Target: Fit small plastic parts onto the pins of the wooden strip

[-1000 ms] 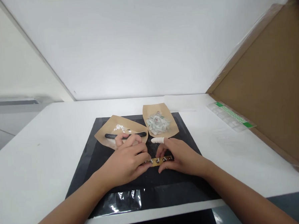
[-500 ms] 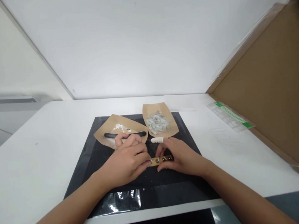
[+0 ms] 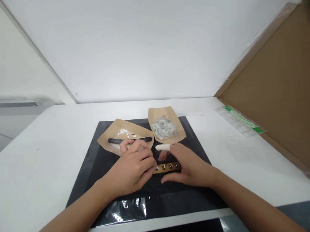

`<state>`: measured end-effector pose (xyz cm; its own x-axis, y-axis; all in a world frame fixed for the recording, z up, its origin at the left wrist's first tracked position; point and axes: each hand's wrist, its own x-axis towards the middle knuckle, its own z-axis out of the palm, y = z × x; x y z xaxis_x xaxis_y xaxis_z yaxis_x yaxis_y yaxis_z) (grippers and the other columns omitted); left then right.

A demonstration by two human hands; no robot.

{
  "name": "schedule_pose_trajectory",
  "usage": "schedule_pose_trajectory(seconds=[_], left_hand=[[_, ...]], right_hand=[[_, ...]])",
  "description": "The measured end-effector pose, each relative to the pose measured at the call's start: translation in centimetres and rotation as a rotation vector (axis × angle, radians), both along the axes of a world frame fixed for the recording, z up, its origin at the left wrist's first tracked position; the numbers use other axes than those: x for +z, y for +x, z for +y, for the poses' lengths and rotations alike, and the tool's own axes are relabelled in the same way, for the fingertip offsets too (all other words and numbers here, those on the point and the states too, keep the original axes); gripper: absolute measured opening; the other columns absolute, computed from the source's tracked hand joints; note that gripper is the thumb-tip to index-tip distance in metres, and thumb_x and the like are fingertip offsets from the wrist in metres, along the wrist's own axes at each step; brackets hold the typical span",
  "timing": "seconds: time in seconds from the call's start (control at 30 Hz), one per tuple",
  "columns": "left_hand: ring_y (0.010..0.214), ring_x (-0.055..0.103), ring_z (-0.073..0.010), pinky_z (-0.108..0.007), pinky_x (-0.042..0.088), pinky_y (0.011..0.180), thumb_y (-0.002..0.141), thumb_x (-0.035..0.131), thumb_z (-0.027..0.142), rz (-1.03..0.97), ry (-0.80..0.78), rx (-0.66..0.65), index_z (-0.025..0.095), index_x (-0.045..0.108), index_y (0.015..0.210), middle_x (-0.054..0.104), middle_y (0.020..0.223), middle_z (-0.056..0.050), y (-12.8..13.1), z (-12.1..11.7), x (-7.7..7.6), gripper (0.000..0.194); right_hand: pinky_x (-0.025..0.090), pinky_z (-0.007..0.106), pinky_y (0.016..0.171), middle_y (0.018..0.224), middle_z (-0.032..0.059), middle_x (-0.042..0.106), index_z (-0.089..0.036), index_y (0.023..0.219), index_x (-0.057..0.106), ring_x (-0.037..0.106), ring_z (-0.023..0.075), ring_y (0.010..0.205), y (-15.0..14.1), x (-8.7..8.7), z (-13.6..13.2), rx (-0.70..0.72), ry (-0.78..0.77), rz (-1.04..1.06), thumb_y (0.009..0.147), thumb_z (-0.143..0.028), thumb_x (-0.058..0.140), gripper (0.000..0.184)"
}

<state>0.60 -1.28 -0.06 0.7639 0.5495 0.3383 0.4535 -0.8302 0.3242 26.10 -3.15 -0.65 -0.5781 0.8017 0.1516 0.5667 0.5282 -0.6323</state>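
Note:
A narrow yellow-brown strip (image 3: 167, 167) lies across the black mat, bearing several dark round spots with small pale bits on them. My left hand (image 3: 133, 169) has its thumb and fingers closed at the strip's left end, which they hide. Around the strip's right part, my right hand (image 3: 186, 164) is open, its thumb on the near side and its fingers on the far side, apart from each other. One right finger wears a white finger cot (image 3: 162, 147). Just beyond my left fingers, a black curved bar (image 3: 116, 141) rests on a brown paper tray (image 3: 106, 136).
White flakes (image 3: 124, 132) lie in the left tray. Another brown paper tray (image 3: 155, 112) holds a heap of small clear-and-pale packets (image 3: 164, 127). The black mat (image 3: 159, 205) covers part of the white table (image 3: 38, 170). A clear compartment case with green labels (image 3: 239, 120) leans near the cardboard (image 3: 278, 85) on the right.
My right thumb and fingers have spread apart, moving off the strip and uncovering more of its right part. My left hand stays at the strip's left end.

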Motion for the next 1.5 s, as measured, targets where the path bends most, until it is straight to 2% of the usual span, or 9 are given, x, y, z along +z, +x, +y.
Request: schedule_pose_trajectory(seconds=[0.13,0.33,0.47,0.63,0.8,0.97,1.2,1.37,1.5], left_hand=[[0.108,0.056,-0.0273,-0.049,0.033,0.101,0.102,0.057,0.022,0.002,-0.011,-0.004,0.024,0.071,0.095,0.069,0.092,-0.004,0.1,0.0,-0.1,0.016],[0.108,0.054,-0.0279,-0.048,0.035,0.098,0.102,0.055,0.020,0.006,-0.059,-0.014,0.023,0.071,0.096,0.069,0.093,-0.004,0.0,-0.1,0.1,0.017],[0.107,0.055,-0.0271,-0.045,0.038,0.094,0.102,0.052,0.019,0.025,-0.129,-0.033,0.023,0.070,0.097,0.069,0.098,-0.005,0.0,-0.2,0.1,0.018],[0.107,0.055,-0.0275,-0.046,0.037,0.094,0.101,0.052,0.018,0.006,-0.136,-0.021,0.022,0.068,0.095,0.068,0.094,-0.006,0.2,-0.3,0.3,0.018],[0.107,0.055,-0.0281,-0.050,0.030,0.098,0.101,0.054,0.022,-0.044,-0.115,0.040,0.023,0.067,0.091,0.068,0.091,-0.004,0.2,-0.5,0.9,0.016],[0.109,0.055,-0.0286,-0.051,0.027,0.100,0.104,0.049,0.021,-0.029,-0.114,0.104,0.022,0.061,0.098,0.069,0.096,-0.004,-0.2,-0.1,0.6,0.013],[0.102,0.051,-0.0283,-0.053,0.025,0.097,0.106,0.038,0.017,-0.014,-0.016,0.189,0.021,0.052,0.102,0.065,0.095,-0.005,-0.8,1.1,0.1,0.015],[0.093,0.048,-0.0274,-0.051,0.027,0.091,0.109,0.031,0.023,0.009,-0.034,0.222,0.021,0.052,0.098,0.060,0.091,-0.005,-1.2,1.7,0.1,0.024],[0.088,0.046,-0.0258,-0.049,0.027,0.088,0.109,0.032,0.024,-0.022,0.024,0.232,0.021,0.052,0.096,0.059,0.089,-0.004,-1.4,2.0,0.3,0.024]], right_hand=[[0.049,0.039,0.094,0.109,0.0047,0.071,-0.024,0.111,0.060,0.065,0.0238,0.102,-1.1,-0.6,-0.2,-0.040,-0.006,0.042,0.088,-0.047,0.081,0.039],[0.046,0.039,0.091,0.098,0.0026,0.072,-0.022,0.099,0.059,0.065,0.0221,0.093,-1.8,-1.1,0.0,-0.039,-0.005,0.024,0.092,-0.039,0.077,0.026],[0.043,0.039,0.091,0.096,0.0005,0.073,-0.023,0.097,0.058,0.067,0.0204,0.088,-1.8,-1.0,0.0,-0.018,0.012,0.027,0.091,-0.032,0.078,0.023],[0.043,0.038,0.089,0.093,-0.0003,0.074,-0.022,0.096,0.057,0.067,0.0196,0.086,-1.8,-0.9,-0.1,-0.029,0.015,0.033,0.091,-0.030,0.078,0.023],[0.043,0.038,0.089,0.094,0.0007,0.073,-0.022,0.096,0.057,0.066,0.0200,0.087,-1.8,-0.9,-0.1,-0.031,0.014,0.039,0.093,-0.031,0.076,0.021],[0.044,0.040,0.094,0.096,0.0005,0.072,-0.023,0.100,0.060,0.065,0.0206,0.091,-1.8,-0.7,-0.2,-0.027,0.000,0.015,0.089,-0.026,0.078,0.021],[0.048,0.042,0.091,0.101,0.0032,0.067,-0.024,0.105,0.058,0.061,0.0237,0.095,-1.6,-0.4,-0.4,-0.041,0.043,0.028,0.082,-0.029,0.082,0.034],[0.049,0.046,0.096,0.115,0.0077,0.060,-0.024,0.133,0.048,0.059,0.0268,0.106,-0.7,-0.1,-0.3,-0.035,0.219,0.152,0.083,-0.031,0.079,0.060],[0.050,0.046,0.088,0.112,0.0081,0.056,-0.025,0.140,0.043,0.056,0.0275,0.101,0.3,0.2,0.2,-0.164,0.356,0.258,0.082,-0.027,0.075,0.066]])
